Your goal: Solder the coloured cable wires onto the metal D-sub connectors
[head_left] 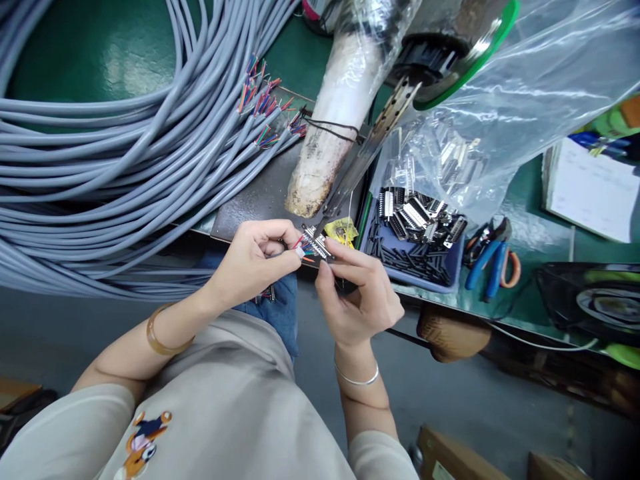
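Note:
My left hand (260, 257) is closed, its thumb and index finger pinching thin coloured wires (299, 244) at the end of a cable. Between my hands is a small multi-pin metal connector (316, 241), with several coloured wires along its pin row. My right hand (357, 287) grips the connector's right end between thumb and fingers. Just above it, the tip of a soldering iron (345, 183) reaches down to the connector, and a thin strand of solder (349, 212) hangs beside it. A crumpled yellow wrapper (341, 231) lies right behind the connector.
Grey cables (150, 153) with stripped ends cover the left. A plastic-wrapped white tube (330, 100) and a green-rimmed spool (465, 47) stand above. At right are a blue tray (453, 270) of connectors and black sleeves, cutters (493, 257), and paper (593, 187). Boxes (450, 453) sit below.

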Tool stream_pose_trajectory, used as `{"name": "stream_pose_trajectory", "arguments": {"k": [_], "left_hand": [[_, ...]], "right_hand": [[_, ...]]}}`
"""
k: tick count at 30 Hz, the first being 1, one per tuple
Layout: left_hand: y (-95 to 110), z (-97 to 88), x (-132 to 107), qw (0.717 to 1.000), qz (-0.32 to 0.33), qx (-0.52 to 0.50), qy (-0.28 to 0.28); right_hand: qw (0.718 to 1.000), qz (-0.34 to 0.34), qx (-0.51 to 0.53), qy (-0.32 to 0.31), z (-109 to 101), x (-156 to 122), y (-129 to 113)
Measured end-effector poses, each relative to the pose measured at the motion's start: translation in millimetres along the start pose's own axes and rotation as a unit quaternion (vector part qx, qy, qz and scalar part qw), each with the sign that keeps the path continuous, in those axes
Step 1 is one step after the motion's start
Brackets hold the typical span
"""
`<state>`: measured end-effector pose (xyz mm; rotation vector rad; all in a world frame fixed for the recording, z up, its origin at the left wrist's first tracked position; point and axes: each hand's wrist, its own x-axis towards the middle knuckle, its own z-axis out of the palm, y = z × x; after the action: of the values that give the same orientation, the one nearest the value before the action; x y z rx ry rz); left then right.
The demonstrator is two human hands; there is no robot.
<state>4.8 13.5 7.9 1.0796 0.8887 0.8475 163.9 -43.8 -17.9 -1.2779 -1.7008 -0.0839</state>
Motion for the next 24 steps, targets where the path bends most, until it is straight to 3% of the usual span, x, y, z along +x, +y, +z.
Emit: {"name": "stream_pose_trajectory", "arguments": {"k": [10,17,19,22,24], "left_hand": [[2,0.1,1,0.999,0.028,0.014,0.027],[-1,-2.7,0,0.999,-0.007,0.030,-0.006],[-2,-2.1,-2,1.000,-0.016,0.024,-0.007],[-3,-1.3,-5,1.000,-0.029,0.010,-0.007],[-4,-1.4,-8,0.999,-0.037,-0.001,-0.007]], "right_hand": [[0.999,0.026,0.025,-0.006,1,13,-4],[0.999,-0.044,-0.021,-0.018,-4,3,1],[0.999,-0.039,-0.021,0.015,-9,0,4],[0.986,-0.027,0.013,0.163,-17,-1,4],[0.974,-0.007,0.032,0.225,-20,-2,2]]}}
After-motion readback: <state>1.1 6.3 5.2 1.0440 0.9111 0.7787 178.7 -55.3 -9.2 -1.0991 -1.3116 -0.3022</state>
